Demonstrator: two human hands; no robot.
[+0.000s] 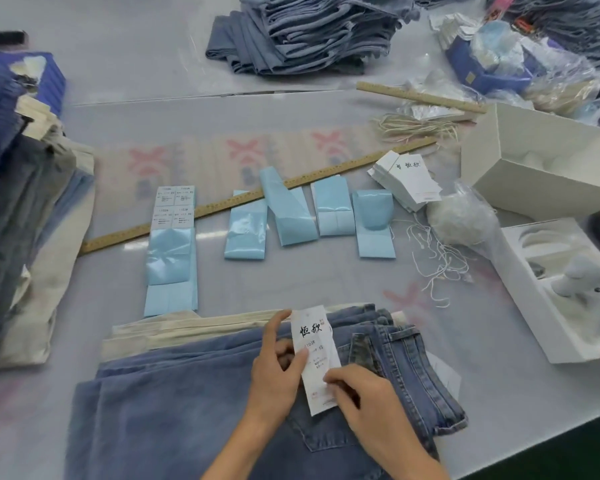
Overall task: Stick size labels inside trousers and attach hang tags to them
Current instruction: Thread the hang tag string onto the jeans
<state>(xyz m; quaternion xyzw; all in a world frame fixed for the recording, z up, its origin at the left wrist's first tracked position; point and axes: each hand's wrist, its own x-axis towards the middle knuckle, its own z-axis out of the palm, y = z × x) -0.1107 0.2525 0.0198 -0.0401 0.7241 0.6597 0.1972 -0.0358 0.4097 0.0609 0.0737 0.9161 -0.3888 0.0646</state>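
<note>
A pair of blue denim trousers [174, 410] lies folded at the near edge of the table. Over its waistband I hold a white hang tag [314, 344] with black script. My left hand [274, 368] grips the tag's left edge between thumb and fingers. My right hand [357, 389] pinches the tag's lower right part, fingers curled on it. Several pale blue label strips [291, 216] lie in a row across the middle of the table. One strip at the left carries printed white size labels [174, 206]. A stack of white hang tags [407, 181] sits at the right.
A long wooden ruler [222, 206] runs diagonally under the strips. Loose white strings [437, 258] and a plastic bag [461, 216] lie at the right, beside open white boxes [541, 161]. Stacks of jeans stand at the left [14, 188] and the far side [312, 29].
</note>
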